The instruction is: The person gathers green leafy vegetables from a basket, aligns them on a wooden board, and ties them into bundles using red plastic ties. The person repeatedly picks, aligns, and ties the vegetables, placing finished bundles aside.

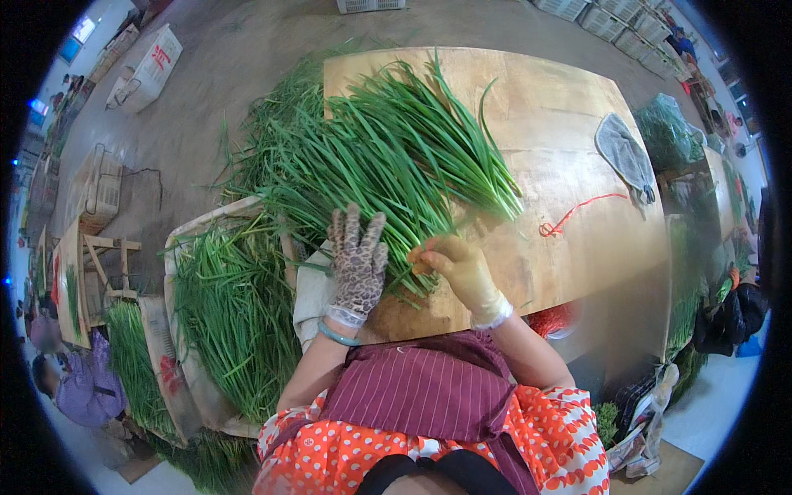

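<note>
Long garlic chives lie in a loose heap on a wooden board, their pale stem ends towards me. My left hand, in a leopard-print glove, rests flat against the near left side of the heap with its fingers extended. At the stem ends, my right hand in a yellowish rubber glove pinches some stems between thumb and fingers; the fingertips partly hide them. A separate bunch of chives lies farther right, its stems lined up. Right of that bunch is a red tie string.
A grey cloth lies at the board's right edge. On my left stands a crate full of chives. Red string sits in a container below the board's near edge. White crates stand on the floor; a person in purple is at far left.
</note>
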Demonstrator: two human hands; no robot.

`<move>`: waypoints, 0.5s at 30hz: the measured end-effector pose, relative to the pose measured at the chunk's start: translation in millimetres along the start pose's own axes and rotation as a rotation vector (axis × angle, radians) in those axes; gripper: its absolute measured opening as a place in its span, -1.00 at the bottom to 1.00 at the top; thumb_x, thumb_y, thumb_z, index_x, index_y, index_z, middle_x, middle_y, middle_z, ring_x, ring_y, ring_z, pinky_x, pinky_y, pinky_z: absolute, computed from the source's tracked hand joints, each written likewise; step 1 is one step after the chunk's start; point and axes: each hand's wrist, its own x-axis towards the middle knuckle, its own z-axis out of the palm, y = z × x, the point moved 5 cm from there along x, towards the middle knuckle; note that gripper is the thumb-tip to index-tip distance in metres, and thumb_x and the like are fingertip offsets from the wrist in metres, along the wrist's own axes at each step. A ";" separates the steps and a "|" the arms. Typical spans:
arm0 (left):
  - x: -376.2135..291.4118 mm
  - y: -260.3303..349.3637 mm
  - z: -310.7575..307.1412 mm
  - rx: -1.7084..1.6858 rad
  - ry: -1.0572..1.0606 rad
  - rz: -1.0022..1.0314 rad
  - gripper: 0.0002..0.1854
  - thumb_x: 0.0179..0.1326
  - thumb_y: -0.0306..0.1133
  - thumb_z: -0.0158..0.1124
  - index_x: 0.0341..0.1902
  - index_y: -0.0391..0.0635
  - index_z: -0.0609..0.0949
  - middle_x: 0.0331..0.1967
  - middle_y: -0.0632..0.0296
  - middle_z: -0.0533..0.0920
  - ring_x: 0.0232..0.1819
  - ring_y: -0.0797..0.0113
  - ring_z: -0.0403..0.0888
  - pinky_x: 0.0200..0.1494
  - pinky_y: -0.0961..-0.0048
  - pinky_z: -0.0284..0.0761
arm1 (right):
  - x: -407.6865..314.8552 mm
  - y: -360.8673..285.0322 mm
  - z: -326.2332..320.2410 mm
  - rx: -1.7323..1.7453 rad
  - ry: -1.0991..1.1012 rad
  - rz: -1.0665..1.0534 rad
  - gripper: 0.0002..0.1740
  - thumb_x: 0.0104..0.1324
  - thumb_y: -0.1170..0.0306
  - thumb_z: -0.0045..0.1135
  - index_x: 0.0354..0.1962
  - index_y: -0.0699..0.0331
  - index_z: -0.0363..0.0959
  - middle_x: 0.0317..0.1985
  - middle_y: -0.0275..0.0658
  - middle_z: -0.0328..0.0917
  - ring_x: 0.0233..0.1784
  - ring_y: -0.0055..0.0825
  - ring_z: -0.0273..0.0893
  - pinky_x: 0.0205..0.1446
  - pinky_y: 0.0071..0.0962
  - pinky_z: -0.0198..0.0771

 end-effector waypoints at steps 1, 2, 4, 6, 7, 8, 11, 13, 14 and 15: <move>1.2 1.5 1.4 0.057 -0.048 0.038 -0.49 0.23 -0.26 0.13 0.30 0.18 0.44 0.41 0.05 0.20 0.42 -0.12 0.07 0.42 -0.14 -0.13 | 4.4 0.6 3.3 0.079 -0.034 -0.042 -0.84 0.33 0.51 0.10 -0.18 0.44 0.45 -0.22 -0.16 0.63 -0.29 -0.54 0.59 -0.14 -0.56 0.51; 0.3 3.5 4.7 0.097 -0.130 0.063 -0.47 0.17 -0.36 0.17 0.28 0.12 0.46 0.43 0.10 0.18 0.47 -0.04 0.00 0.45 -0.06 -0.11 | 5.1 8.5 3.6 -0.009 -0.017 0.047 -0.84 0.33 0.51 0.11 -0.19 0.44 0.45 -0.23 -0.17 0.63 -0.28 -0.55 0.59 -0.16 -0.56 0.51; 0.8 2.9 5.0 0.114 -0.157 0.049 -0.46 0.15 -0.30 0.22 0.27 0.16 0.47 0.42 0.09 0.20 0.45 -0.05 0.04 0.43 -0.09 -0.10 | -0.9 16.0 1.6 -0.087 -0.044 0.111 -0.85 0.32 0.51 0.12 -0.20 0.44 0.47 -0.24 -0.20 0.63 -0.26 -0.55 0.60 -0.19 -0.57 0.51; 1.2 3.3 3.9 0.096 -0.130 0.054 -0.49 0.16 -0.28 0.24 0.25 0.16 0.49 0.40 0.09 0.24 0.44 -0.06 0.08 0.43 -0.09 -0.09 | -13.1 13.6 -5.2 -0.394 -0.047 0.084 -0.85 0.28 0.59 0.14 -0.19 0.46 0.48 -0.27 -0.19 0.65 -0.27 -0.55 0.60 -0.16 -0.58 0.53; 1.1 3.7 2.9 0.076 -0.105 0.057 -0.51 0.17 -0.27 0.24 0.23 0.16 0.51 0.38 0.09 0.26 0.43 -0.06 0.10 0.43 -0.08 -0.09 | -20.6 8.6 -5.9 -0.373 -0.111 0.056 -0.85 0.26 0.60 0.15 -0.20 0.45 0.50 -0.28 -0.20 0.65 -0.26 -0.56 0.60 -0.16 -0.58 0.52; 1.4 3.8 2.2 0.055 -0.078 0.062 -0.52 0.18 -0.27 0.24 0.22 0.16 0.52 0.37 0.09 0.28 0.42 -0.07 0.12 0.43 -0.08 -0.09 | -29.7 3.1 -8.5 -0.360 -0.160 0.090 -0.86 0.25 0.60 0.16 -0.21 0.43 0.52 -0.29 -0.22 0.65 -0.26 -0.57 0.60 -0.16 -0.57 0.52; 2.1 2.3 4.5 0.041 -0.091 0.047 -0.56 0.20 -0.26 0.23 0.20 0.14 0.54 0.34 0.09 0.33 0.40 -0.09 0.15 0.43 -0.08 -0.08 | -46.0 -27.3 -9.8 -0.619 -0.368 0.123 -0.84 0.18 0.58 0.25 -0.24 0.35 0.59 -0.37 -0.27 0.67 -0.29 -0.63 0.61 -0.19 -0.57 0.50; 2.7 2.1 5.2 0.041 -0.087 0.045 -0.57 0.19 -0.25 0.24 0.17 0.11 0.55 0.34 0.08 0.33 0.40 -0.10 0.14 0.42 -0.09 -0.08 | -54.1 -50.0 -7.7 -0.749 -0.570 0.262 -0.83 0.16 0.54 0.28 -0.24 0.32 0.59 -0.41 -0.27 0.67 -0.33 -0.65 0.61 -0.20 -0.58 0.49; 2.8 3.0 4.4 0.047 -0.073 0.061 -0.57 0.17 -0.24 0.25 0.16 0.11 0.56 0.31 0.07 0.35 0.37 -0.13 0.17 0.39 -0.14 -0.04 | -54.7 -58.9 -3.2 -0.846 -0.767 0.334 -0.87 0.19 0.46 0.23 -0.29 0.30 0.59 -0.45 -0.26 0.66 -0.39 -0.58 0.62 -0.23 -0.57 0.48; 3.3 4.2 3.1 0.046 -0.047 0.079 -0.57 0.15 -0.22 0.26 0.14 0.11 0.56 0.29 0.06 0.36 0.34 -0.15 0.20 0.36 -0.19 0.00 | -48.5 -75.4 1.5 -0.958 -0.859 0.233 -0.83 0.17 0.42 0.23 -0.27 0.28 0.59 -0.42 -0.24 0.66 -0.36 -0.53 0.61 -0.22 -0.51 0.48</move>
